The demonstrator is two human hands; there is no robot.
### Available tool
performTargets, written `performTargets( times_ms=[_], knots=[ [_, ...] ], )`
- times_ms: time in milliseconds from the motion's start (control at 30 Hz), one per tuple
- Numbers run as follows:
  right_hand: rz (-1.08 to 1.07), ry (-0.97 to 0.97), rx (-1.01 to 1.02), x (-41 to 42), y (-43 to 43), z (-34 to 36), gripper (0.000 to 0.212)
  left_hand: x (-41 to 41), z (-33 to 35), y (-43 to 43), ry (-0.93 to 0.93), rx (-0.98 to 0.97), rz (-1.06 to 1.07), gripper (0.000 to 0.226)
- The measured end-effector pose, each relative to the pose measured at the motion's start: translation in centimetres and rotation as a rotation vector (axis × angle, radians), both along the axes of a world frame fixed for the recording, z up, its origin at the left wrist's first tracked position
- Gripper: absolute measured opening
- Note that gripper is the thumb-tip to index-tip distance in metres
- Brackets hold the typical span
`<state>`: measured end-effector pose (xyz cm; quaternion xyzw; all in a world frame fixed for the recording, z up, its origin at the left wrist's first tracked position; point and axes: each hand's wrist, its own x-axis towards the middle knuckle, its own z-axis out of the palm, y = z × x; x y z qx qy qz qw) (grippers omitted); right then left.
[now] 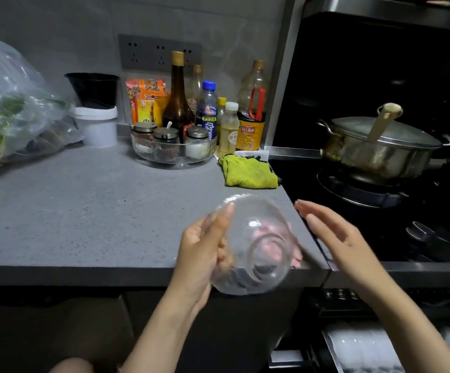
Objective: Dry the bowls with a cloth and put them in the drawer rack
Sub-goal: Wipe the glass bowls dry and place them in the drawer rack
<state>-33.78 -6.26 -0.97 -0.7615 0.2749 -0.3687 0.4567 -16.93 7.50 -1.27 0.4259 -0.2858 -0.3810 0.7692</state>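
Observation:
A clear glass bowl hangs tilted over the front edge of the grey counter, its base turned toward me. My left hand grips its left side, thumb along the outer wall and fingers inside. To the right of the bowl, my right hand is held flat with straight fingers, apart from the glass and empty. A yellow-green cloth lies crumpled on the counter's right end, beyond the bowl. The drawer rack is partly visible at the lower right, blurred.
A steel pot with lid and wooden spoon sits on the black stove at right. Bottles and a spice-jar tray stand against the back wall. A plastic bag of greens and a white tub occupy the left.

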Motion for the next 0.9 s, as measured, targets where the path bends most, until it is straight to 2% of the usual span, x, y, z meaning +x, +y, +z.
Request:
performTargets(
  times_ms=[100,167,233,333,467,600,800,900],
  knots=[
    [0.228,-0.014,0.187,-3.7,0.4,1.2,0.07,-3.4,-0.5,-2.0,-0.079,0.001,-0.206,0.037],
    [0.344,-0.014,0.317,-6.8,0.2,1.3,0.069,-6.0,-0.7,-3.7,-0.117,-0.013,-0.328,0.037],
    [0.349,-0.024,0.4,-10.3,-0.4,1.1,0.059,-8.8,-1.2,-5.5,-0.143,-0.014,-0.419,0.047],
    [0.277,-0.01,0.463,-16.1,-1.4,0.1,0.043,-13.1,-2.4,-8.5,-0.213,0.036,-0.525,0.06],
    [0.11,-0.012,0.553,-24.0,-2.8,-1.3,0.038,-19.2,-4.8,-12.7,-0.432,0.05,-0.587,0.05],
    [-0.079,-0.004,0.622,-31.6,-4.9,-3.3,0.046,-24.9,-9.3,-16.6,-0.646,0.105,-0.667,0.031],
    [-0.315,-0.028,0.75,-39.2,-9.8,-8.7,0.055,-30.7,-18.6,-19.9,-1.227,0.245,-0.724,0.069],
    [-0.503,-0.039,0.895,-40.6,-13.2,-12.5,0.039,-32.2,-22.4,-21.4,-1.46,0.308,-0.753,0.079]
  ],
)
